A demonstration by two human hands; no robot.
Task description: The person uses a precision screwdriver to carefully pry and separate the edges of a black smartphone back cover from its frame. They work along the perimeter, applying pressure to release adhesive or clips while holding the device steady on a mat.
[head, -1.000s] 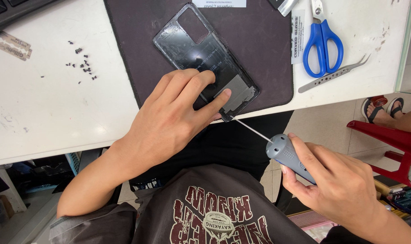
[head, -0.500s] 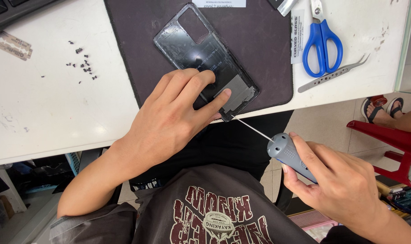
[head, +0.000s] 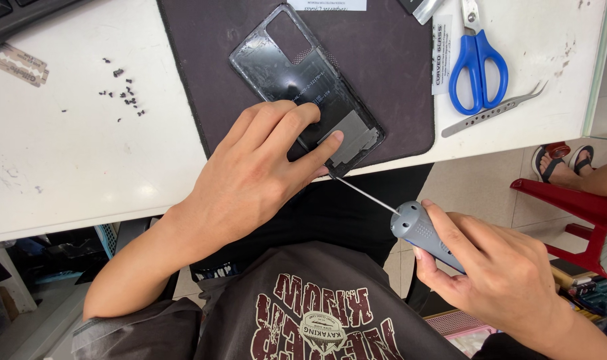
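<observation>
Head view: the dark phone lies face down on the dark mat, and its near corner sits right at the edge of the white table. The left hand lies flat on the phone, fingers close together and pressing down, thumb tip on the grey plate near that corner. The right hand is off the table, lower than the phone, and wraps its fingers tight around the grey handle of the screwdriver. The thin metal tip reaches up to the phone's near corner, just beside the thumb.

I think the tip could slip, because it comes in slanted and from far down. It might then scratch the phone or poke the thumb. The phone could also slide off, since its corner is so near the table's edge. A small screw could drop to the floor there too.

Left of the phone, tiny black screws lie loose on the table; a sleeve could sweep them away. Farther left lies a razor blade, which is sharp. Right of the phone, past the mat, are blue scissors and metal tweezers. Nothing lies between the screwdriver and the phone. Another person's feet in sandals show by a red chair, well right of the phone.
</observation>
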